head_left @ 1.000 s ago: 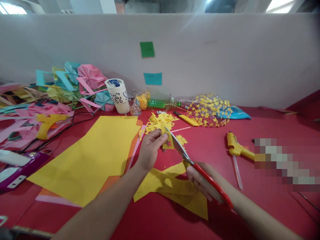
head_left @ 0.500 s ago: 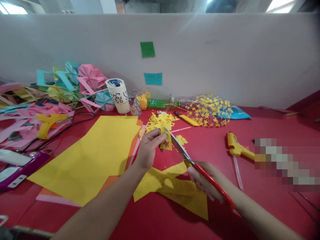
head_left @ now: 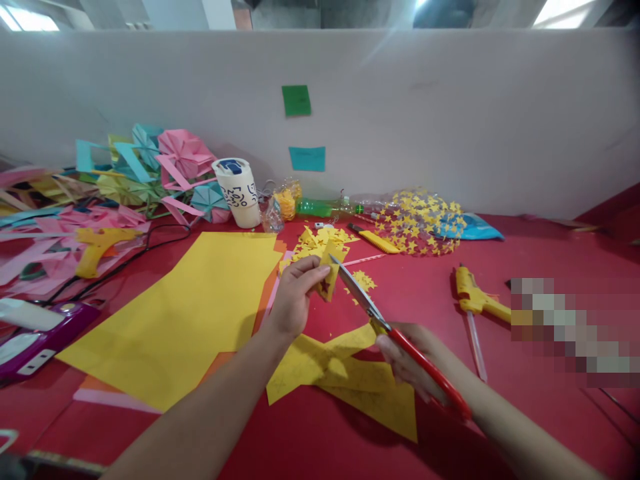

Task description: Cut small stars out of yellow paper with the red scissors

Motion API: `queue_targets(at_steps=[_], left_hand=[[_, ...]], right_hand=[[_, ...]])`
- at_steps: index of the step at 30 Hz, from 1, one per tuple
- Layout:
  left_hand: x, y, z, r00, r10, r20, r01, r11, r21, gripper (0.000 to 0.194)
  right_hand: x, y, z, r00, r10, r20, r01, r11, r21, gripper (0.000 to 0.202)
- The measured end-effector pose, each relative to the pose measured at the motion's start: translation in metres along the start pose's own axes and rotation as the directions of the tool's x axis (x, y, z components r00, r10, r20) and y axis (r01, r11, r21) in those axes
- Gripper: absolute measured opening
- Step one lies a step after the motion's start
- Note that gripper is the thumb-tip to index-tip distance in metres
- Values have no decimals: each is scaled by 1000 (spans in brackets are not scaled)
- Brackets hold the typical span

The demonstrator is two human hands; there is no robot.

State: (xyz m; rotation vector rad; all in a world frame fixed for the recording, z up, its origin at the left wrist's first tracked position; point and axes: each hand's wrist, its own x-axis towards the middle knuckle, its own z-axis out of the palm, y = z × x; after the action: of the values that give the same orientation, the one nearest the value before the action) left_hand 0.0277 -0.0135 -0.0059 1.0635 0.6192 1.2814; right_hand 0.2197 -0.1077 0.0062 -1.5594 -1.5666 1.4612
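My left hand [head_left: 295, 293] pinches a small piece of yellow paper [head_left: 327, 283] with a star-shaped mark or hole in its lower part; I cannot tell which. My right hand [head_left: 407, 357] is closed round the red handles of a pair of scissors [head_left: 370, 307]. The blade tips meet the upper part of the piece. Behind it lies a heap of yellow paper scraps [head_left: 310, 243], with a small pile of yellow stars [head_left: 364, 280] to its right. Larger yellow offcuts [head_left: 350, 367] lie on the red table below my hands.
Large yellow sheets [head_left: 190, 300] lie left, over orange and pink ones. Yellow glue guns rest at left [head_left: 93, 250] and right [head_left: 467, 290]. A yellow cutter [head_left: 379, 241], a white cup [head_left: 237, 193], a green bottle [head_left: 317, 207] and a star-covered clear bundle [head_left: 423, 220] are at the back.
The small yellow piece has tilted and turned slightly between my left fingers. The scissors stay nearly in the same place, their tips still at the paper.
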Motion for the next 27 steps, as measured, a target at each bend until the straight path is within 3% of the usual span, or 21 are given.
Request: queue_targets(at_steps=[10,17,22,27], left_hand=[[5,4,0,986,-67,-154,73,997,37,14],[6,5,-2,993,-46,-113,56,995,83,16],[5,6,-3,991,-67,-118,78,993,91,17],[8,1,-4,982,-128,-139,132,991,15,29]], right_hand=[[5,8,-2,1000,1,-12,-1,1000,-1,55],[6,12,-4,999,-42,19,42,999,-3,52],[7,9,-4,1000,18,0,-18,999,-41,58],[6,18,-3,999,-3,32,0,994,111,59]])
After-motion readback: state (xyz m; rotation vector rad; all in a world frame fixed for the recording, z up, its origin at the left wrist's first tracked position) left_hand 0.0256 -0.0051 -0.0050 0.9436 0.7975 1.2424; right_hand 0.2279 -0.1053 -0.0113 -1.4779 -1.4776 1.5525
